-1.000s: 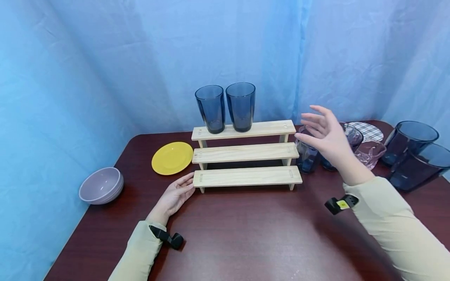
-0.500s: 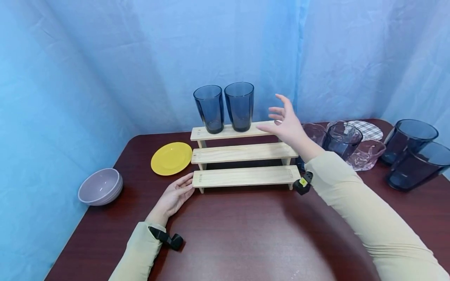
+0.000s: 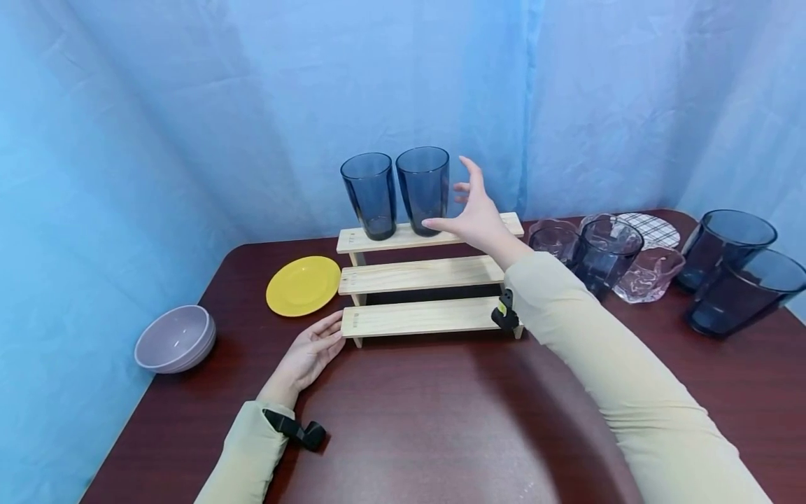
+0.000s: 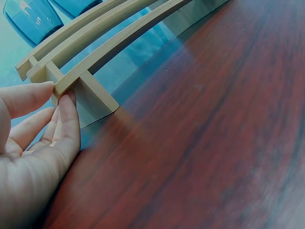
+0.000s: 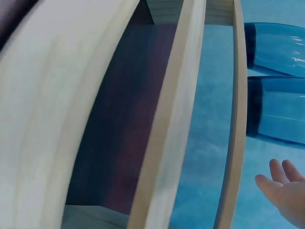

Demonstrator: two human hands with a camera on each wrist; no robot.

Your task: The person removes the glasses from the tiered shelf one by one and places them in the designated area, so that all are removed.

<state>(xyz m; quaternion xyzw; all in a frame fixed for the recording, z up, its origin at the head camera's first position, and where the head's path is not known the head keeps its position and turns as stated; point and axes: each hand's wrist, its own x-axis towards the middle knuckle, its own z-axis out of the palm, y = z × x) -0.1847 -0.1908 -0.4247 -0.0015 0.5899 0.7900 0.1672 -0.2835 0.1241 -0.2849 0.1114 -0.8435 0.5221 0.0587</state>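
Observation:
A three-step wooden display rack [image 3: 415, 318] stands on the table. Its top step carries two tall blue glass tumblers side by side, the left tumbler [image 3: 371, 196] and the right tumbler [image 3: 420, 189]. My left hand [image 3: 307, 358] pinches the left end of the lowest step; in the left wrist view the thumb lies over the board [image 4: 124, 40] and fingers bend beneath it. My right hand [image 3: 476, 215] is just right of the right tumbler, thumb and fingers spread apart with nothing between them. The right wrist view shows a gap between the fingertips [image 5: 262, 180] and that tumbler [image 5: 281, 109].
On the left are a yellow plate [image 3: 302, 285] and stacked lilac bowls [image 3: 176, 339]. Right of the rack stand a blue tumbler [image 3: 604, 262], a clear wavy-rimmed glass [image 3: 648, 276], more glasses, and a checked round mat [image 3: 655, 227]. Two larger blue tumblers [image 3: 746, 294] stand farther right.
My right hand has moved left from above the glasses on the right to beside the right tumbler on the top step. The left hand keeps its hold on the rack.

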